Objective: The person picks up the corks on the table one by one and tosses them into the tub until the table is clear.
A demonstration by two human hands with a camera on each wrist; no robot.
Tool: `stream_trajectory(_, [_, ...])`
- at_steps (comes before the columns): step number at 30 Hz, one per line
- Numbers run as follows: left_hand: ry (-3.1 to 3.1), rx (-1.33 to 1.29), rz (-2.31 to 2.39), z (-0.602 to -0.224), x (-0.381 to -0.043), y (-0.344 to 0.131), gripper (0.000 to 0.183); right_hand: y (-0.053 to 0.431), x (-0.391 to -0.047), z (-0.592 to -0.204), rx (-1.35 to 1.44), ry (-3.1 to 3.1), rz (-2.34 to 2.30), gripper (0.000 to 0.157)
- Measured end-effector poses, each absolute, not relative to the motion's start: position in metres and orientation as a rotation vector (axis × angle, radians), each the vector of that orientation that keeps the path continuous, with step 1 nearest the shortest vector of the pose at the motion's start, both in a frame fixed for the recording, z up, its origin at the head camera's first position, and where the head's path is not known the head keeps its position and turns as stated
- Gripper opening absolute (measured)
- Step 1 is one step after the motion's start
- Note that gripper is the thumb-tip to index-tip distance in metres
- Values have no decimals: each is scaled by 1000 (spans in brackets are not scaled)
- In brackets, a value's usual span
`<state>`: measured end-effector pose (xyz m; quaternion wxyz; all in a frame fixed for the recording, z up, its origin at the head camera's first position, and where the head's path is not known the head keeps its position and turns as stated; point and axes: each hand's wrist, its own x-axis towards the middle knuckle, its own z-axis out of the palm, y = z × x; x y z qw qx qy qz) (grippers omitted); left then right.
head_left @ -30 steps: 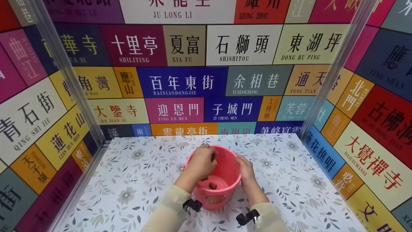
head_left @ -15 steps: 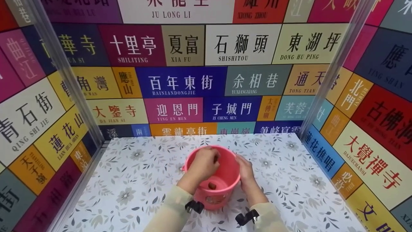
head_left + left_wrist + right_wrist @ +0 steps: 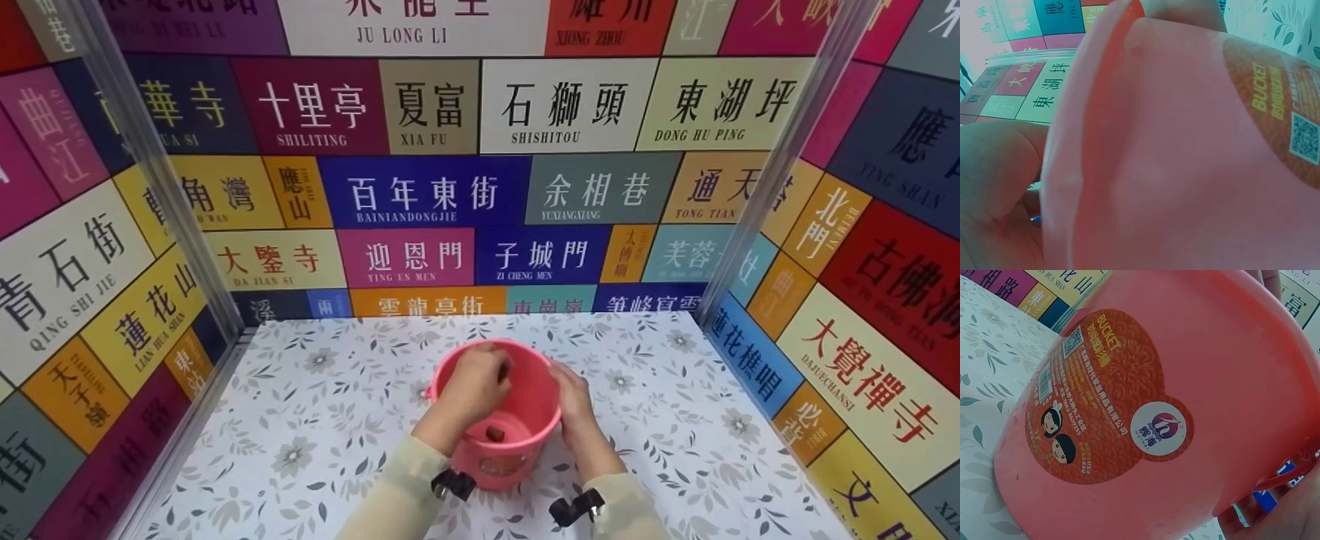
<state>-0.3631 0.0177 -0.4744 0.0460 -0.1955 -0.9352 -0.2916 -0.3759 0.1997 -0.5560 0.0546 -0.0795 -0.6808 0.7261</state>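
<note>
A pink plastic bucket (image 3: 517,466) stands on the patterned surface, its open mouth tilted toward the head camera. My right hand (image 3: 576,401) holds its right side, with fingers beside the handle mount in the right wrist view. Over the bucket's mouth is my left hand (image 3: 472,384), fingers bent inward above the interior. Whether anything lies between those fingers is hidden. One small brown piece (image 3: 495,433) sits inside on the bottom. The left wrist view shows my left hand (image 3: 994,191) beside the bucket's rim. A red label (image 3: 1095,399) covers part of the outer wall.
White tabletop (image 3: 337,420) with grey flowers and leaves surrounds the bucket. Colourful panels (image 3: 427,191) with Chinese place names wall in the back and both sides. Clear strips (image 3: 172,187) run along the corners.
A second brown piece, visible beneath my left hand one second ago, is out of sight now. The left hand has shifted slightly right and down. The right hand and bucket have barely moved.
</note>
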Motion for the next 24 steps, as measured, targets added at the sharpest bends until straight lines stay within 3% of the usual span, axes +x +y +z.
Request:
stream_trajectory(15, [-2889, -533, -926, -477, -361, 14, 30, 197, -379, -553, -242, -2103, 2226, 46])
stream_trajectory(24, [-2839, -531, -915, -480, -354, 0, 22, 200, -374, -557, -251, -2095, 2259, 48])
